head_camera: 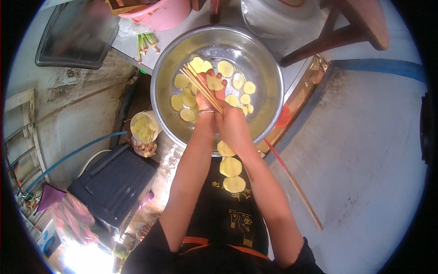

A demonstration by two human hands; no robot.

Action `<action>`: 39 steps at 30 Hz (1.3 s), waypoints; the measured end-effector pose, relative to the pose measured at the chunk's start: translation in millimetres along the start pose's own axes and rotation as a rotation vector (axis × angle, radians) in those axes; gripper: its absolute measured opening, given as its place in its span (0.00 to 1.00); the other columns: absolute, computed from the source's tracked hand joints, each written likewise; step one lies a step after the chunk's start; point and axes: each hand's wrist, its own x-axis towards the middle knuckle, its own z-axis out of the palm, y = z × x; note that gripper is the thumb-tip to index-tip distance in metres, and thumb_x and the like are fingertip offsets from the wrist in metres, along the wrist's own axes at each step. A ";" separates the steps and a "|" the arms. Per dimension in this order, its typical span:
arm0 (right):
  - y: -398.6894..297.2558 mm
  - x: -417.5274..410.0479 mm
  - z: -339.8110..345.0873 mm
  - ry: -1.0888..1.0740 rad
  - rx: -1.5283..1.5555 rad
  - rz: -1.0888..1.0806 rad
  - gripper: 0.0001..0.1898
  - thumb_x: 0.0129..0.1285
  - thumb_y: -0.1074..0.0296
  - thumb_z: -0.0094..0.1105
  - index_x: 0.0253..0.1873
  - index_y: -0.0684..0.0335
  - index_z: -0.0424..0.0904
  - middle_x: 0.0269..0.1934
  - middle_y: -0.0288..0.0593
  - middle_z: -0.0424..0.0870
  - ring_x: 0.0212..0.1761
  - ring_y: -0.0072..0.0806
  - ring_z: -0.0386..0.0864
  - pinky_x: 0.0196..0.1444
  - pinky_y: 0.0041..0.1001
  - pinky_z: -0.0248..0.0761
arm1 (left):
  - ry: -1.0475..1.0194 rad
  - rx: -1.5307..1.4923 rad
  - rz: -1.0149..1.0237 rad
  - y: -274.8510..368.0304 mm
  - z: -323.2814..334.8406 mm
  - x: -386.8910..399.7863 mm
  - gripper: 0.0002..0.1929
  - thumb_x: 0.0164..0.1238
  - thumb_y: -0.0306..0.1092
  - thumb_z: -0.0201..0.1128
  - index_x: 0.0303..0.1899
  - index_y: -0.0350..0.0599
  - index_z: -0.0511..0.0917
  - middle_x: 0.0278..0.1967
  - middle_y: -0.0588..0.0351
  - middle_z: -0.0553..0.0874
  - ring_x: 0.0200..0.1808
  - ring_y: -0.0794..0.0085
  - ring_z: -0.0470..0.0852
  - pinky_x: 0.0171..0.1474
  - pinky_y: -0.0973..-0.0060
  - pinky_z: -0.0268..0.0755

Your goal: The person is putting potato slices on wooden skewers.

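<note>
A wide stainless steel basin (273,65) sits before me with several pale yellow slices, likely potato, on its bottom. Over it, my left hand (206,94), with a bangle at the wrist, holds one round slice (215,83) at its fingertips. My right hand (233,120) is closed around a bundle of thin wooden skewers (202,87), whose far ends cross over my left palm. Below the right hand, three slices (231,167) line up in a row over the basin rim and my black apron; any stick through them is hidden.
To the left, a white tub (155,125) of slices stands near a dark lidded box (114,183). Behind are a pink basin (162,15), green stalks (146,42) and a wooden stool (328,39). A long-handled red strainer (283,115) is at right.
</note>
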 end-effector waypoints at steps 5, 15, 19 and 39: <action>3.6 -7.1 -6.0 0.035 -0.042 -0.040 0.15 0.55 0.76 0.54 0.49 0.70 0.76 0.25 0.64 0.77 0.29 0.54 0.78 0.31 0.40 0.71 | 0.126 -0.166 -0.302 16.2 36.1 -15.3 0.29 0.66 0.61 0.46 0.51 0.42 0.69 0.49 0.51 0.76 0.55 0.56 0.71 0.52 0.54 0.68; 5.6 -0.6 -2.6 -0.038 -0.069 0.000 0.16 0.55 0.77 0.53 0.50 0.70 0.76 0.26 0.65 0.77 0.30 0.56 0.77 0.34 0.43 0.71 | -0.036 -0.146 -0.479 18.4 -12.2 10.5 0.21 0.61 0.48 0.49 0.40 0.35 0.71 0.34 0.45 0.74 0.28 0.63 0.71 0.29 0.72 0.68; 9.5 9.1 4.1 -0.053 -0.060 0.027 0.15 0.56 0.76 0.52 0.49 0.70 0.76 0.27 0.66 0.77 0.30 0.56 0.78 0.35 0.44 0.71 | -0.021 -0.197 -0.455 14.9 -20.0 13.4 0.19 0.57 0.47 0.53 0.37 0.37 0.72 0.34 0.45 0.73 0.28 0.62 0.71 0.28 0.72 0.66; 18.3 14.6 -0.7 0.070 -0.244 -0.040 0.08 0.55 0.77 0.54 0.37 0.75 0.75 0.21 0.63 0.76 0.25 0.54 0.78 0.29 0.43 0.71 | -0.055 0.119 -0.449 7.9 6.0 -15.0 0.20 0.66 0.45 0.40 0.38 0.38 0.75 0.34 0.45 0.80 0.35 0.60 0.77 0.43 0.68 0.71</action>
